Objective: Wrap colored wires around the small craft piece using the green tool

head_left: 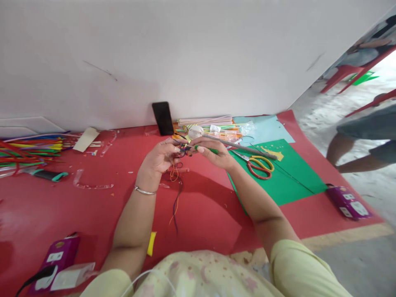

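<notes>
Whole setup sits on a red sheet spread over the floor, pushed up against a plain white wall. Bare grey floor shows at the near right, and far right there's a red plastic chair plus another person's legs.

Both hands are up over the middle of the sheet. The left hand has its fingers closed on a little bundle of coloured threads, loose ends dangling down toward the sheet. The right hand is touching it, fingers pinched narrow around a thin green stick that meets the bundle.

Just right of the hands: green paper with red-and-yellow scissors on it. A black phone leans on the wall behind. Far left is a pile of coloured pipe cleaners. 2 purple boxes, one near left, one right.
</notes>
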A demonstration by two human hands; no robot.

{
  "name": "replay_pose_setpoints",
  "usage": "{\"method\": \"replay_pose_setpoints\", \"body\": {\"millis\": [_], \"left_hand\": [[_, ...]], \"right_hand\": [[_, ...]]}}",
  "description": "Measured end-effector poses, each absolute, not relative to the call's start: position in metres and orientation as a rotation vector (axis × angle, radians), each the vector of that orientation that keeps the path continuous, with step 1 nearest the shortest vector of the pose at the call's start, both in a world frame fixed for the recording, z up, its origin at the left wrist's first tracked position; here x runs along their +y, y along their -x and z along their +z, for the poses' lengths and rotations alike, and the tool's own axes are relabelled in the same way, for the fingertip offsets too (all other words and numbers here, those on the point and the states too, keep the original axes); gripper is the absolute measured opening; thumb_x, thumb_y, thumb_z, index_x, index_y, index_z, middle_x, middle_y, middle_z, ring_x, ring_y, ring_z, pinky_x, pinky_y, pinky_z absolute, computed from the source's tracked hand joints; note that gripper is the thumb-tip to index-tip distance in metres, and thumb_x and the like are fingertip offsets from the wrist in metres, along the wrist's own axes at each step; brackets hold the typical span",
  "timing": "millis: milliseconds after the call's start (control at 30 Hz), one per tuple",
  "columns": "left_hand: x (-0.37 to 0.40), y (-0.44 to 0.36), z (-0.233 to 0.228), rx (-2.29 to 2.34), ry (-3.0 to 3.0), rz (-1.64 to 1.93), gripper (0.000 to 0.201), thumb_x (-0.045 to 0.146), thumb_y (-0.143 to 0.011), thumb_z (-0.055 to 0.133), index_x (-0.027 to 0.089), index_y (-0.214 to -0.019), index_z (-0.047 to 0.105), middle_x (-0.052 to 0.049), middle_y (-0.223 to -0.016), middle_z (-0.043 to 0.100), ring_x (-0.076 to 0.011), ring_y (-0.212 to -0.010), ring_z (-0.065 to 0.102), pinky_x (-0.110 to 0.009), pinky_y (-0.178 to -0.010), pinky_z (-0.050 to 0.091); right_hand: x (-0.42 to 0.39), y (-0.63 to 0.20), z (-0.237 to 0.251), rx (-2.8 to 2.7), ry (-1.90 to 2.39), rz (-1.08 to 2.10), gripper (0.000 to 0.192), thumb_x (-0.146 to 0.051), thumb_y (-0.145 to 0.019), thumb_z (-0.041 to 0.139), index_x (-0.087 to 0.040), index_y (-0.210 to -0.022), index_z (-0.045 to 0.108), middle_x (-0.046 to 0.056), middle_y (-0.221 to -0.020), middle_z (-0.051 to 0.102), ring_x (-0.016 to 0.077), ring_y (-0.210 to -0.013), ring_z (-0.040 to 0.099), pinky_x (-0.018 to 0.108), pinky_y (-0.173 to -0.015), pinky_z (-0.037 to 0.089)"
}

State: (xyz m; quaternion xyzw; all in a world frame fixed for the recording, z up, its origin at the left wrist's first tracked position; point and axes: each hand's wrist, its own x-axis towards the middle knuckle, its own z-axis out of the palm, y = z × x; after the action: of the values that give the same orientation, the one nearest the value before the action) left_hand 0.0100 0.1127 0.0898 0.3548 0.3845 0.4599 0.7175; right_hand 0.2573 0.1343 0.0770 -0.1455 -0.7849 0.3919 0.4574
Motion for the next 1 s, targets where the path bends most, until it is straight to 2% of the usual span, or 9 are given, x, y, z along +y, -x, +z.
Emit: {"method": "replay_pose_setpoints", "body": {"millis": [200,533,767,867,1000], "left_hand": [[0.1128,-0.0050,0.0905,0.857,-0.808,0.970,0.043,0.016,-0.053,0.085,0.012,-0.096,0.091,-0.011,-0.078,0.078,-0.0173,-0.064,0.067,-0.021,-0.049,0.045],[0.1162,-0.0003,0.0832,0.793,-0.850,0.941,0.040,0.017,-0.057,0.084,0.013,-0.096,0.092,-0.011,-0.080,0.080,-0.0162,-0.062,0.067,-0.025,-0.052,0.052],[0.1137,-0.0030,0.0844,0.806,-0.865,0.948,0.038,0.018,-0.069,0.096,0.015,-0.107,0.091,-0.010,-0.089,0.081,-0.0171,-0.070,0.073,-0.023,-0.055,0.054],[0.1115,-0.0055,0.0882,0.822,-0.875,0.971,0.037,0.016,-0.066,0.099,0.016,-0.103,0.091,-0.010,-0.093,0.083,-0.0145,-0.067,0.071,-0.022,-0.053,0.053],[0.1098,-0.0070,0.0921,0.850,-0.895,0.998,0.034,0.016,-0.062,0.099,0.017,-0.095,0.092,-0.005,-0.083,0.079,-0.0112,-0.060,0.066,-0.021,-0.051,0.053]], "right_hand": [[0.1318,-0.2623,0.0825,-1.993,0.320,0.984,0.031,-0.036,-0.116,0.063,-0.019,-0.119,0.088,0.013,-0.132,0.083,0.0217,-0.120,0.080,0.035,-0.106,0.066],[0.1279,-0.2632,0.0840,-1.952,0.334,1.116,0.036,-0.040,-0.116,0.064,-0.015,-0.114,0.089,0.015,-0.130,0.083,0.0222,-0.116,0.081,0.036,-0.102,0.069],[0.1305,-0.2636,0.0839,-1.959,0.316,1.050,0.034,-0.038,-0.117,0.063,-0.016,-0.117,0.089,0.015,-0.130,0.084,0.0222,-0.120,0.081,0.036,-0.107,0.067],[0.1309,-0.2633,0.0848,-1.967,0.300,1.011,0.033,-0.035,-0.117,0.063,-0.016,-0.117,0.089,0.015,-0.130,0.084,0.0216,-0.120,0.082,0.035,-0.106,0.067],[0.1303,-0.2633,0.0852,-1.975,0.334,0.990,0.034,-0.038,-0.116,0.063,-0.016,-0.116,0.089,0.015,-0.129,0.085,0.0222,-0.118,0.082,0.035,-0.105,0.067]]}}
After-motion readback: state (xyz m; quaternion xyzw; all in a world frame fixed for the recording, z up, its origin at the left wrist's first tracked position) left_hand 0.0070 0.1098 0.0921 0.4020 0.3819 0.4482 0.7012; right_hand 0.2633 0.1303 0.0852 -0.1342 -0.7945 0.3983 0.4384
